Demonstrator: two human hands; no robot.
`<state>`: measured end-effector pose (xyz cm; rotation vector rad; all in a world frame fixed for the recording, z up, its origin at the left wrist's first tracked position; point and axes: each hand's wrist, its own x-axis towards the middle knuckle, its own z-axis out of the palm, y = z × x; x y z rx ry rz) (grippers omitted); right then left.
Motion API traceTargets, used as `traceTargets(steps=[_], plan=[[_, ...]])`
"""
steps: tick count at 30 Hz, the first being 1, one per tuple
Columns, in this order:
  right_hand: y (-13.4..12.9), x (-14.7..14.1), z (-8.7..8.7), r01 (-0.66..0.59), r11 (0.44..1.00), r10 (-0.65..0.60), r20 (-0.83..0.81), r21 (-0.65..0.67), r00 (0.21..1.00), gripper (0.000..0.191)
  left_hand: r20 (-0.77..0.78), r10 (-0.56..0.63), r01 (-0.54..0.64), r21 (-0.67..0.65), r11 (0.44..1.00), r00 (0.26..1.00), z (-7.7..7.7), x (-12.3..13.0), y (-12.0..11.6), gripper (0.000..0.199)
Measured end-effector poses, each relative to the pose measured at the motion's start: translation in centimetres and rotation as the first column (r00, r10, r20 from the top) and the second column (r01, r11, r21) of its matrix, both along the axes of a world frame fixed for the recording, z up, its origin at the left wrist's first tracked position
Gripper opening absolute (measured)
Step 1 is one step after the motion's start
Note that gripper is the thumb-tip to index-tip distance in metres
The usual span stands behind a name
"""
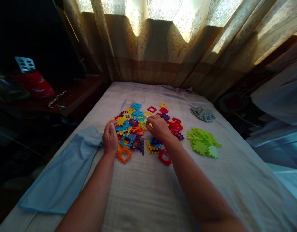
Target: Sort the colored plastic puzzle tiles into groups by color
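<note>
A mixed pile of toothed plastic building tiles point(138, 124) in blue, yellow, orange, purple and red lies on the bed. My left hand point(110, 138) rests along the pile's left edge, its fingers stretched out beside an orange tile and a yellow tile point(121, 121). Over the middle of the pile, my right hand point(158, 127) has its fingers bent down towards the thumb. Yellow and light green show at its fingertips, but what they grip, if anything, is unclear. An orange frame tile point(124, 155) and a red frame tile point(165, 157) lie at the near side.
Light green tiles point(202, 141) form a separate heap on the right, with grey tiles point(203, 114) behind them. A light blue cloth bag point(63, 174) lies at the left. Beyond the sheet point(143, 196) hangs a curtain point(160, 51); a dark table point(83, 91) stands left.
</note>
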<state>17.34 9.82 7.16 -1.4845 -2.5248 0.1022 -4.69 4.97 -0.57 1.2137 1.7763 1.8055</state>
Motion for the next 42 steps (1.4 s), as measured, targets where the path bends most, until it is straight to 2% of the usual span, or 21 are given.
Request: traceTargets(steps=[6,9,12,17,20,24,28,30,33,38,42], plan=[[-0.4,0.8,-1.1,0.024,0.999,-0.023,0.046,-0.028,0.999,0.033,-0.05,-0.003,0.003,0.007,1.0,0.999,0.1,-0.1,0.0,0.05],[-0.4,0.4,-1.5,0.017,0.999,-0.014,0.066,-0.047,0.998,0.026,-0.058,-0.001,0.001,-0.001,1.0,0.998,0.2,0.0,0.0,0.05],[-0.4,0.3,-1.5,0.002,0.999,-0.002,0.012,-0.036,1.0,0.022,-0.049,-0.002,0.002,-0.004,1.0,0.999,0.1,0.0,0.0,0.05],[-0.5,2.7,-0.3,0.075,0.996,-0.069,-0.141,0.039,0.988,0.021,-0.042,-0.006,0.006,-0.004,1.0,0.999,-0.3,-0.2,0.1,0.049],[-0.7,6.0,1.0,0.214,0.977,-0.211,-0.095,0.019,0.973,0.02,-0.034,-0.011,0.011,0.004,1.0,0.999,-0.3,-0.3,0.1,0.048],[-1.6,11.6,2.4,0.459,0.888,-0.457,0.06,-0.028,0.888,0.022,-0.033,-0.012,0.011,-0.009,1.0,0.999,0.0,-0.2,0.0,0.046],[-3.3,16.9,2.9,0.708,0.703,-0.685,0.198,-0.075,0.701,0.028,-0.054,-0.006,0.006,-0.017,1.0,0.999,0.2,-0.1,0.0,0.046],[-4.2,18.8,3.0,0.776,0.622,-0.741,0.241,-0.103,0.626,0.031,-0.051,-0.004,0.004,-0.017,1.0,0.999,0.2,-0.2,0.1,0.047],[-4.9,20.5,2.8,0.807,0.571,-0.761,0.273,-0.151,0.589,0.031,-0.046,-0.012,0.012,-0.012,1.0,0.999,0.3,-0.1,0.1,0.048],[-4.8,20.5,2.5,0.8,0.581,-0.762,0.244,-0.15,0.6,0.029,-0.051,-0.005,0.002,-0.044,0.999,0.999,0.6,0.0,0.0,0.051],[-4.6,18.0,2.5,0.763,0.644,-0.75,0.144,-0.06,0.645,0.029,-0.056,-0.006,0.004,-0.037,0.999,0.998,0.4,-0.1,0.0,0.051]])
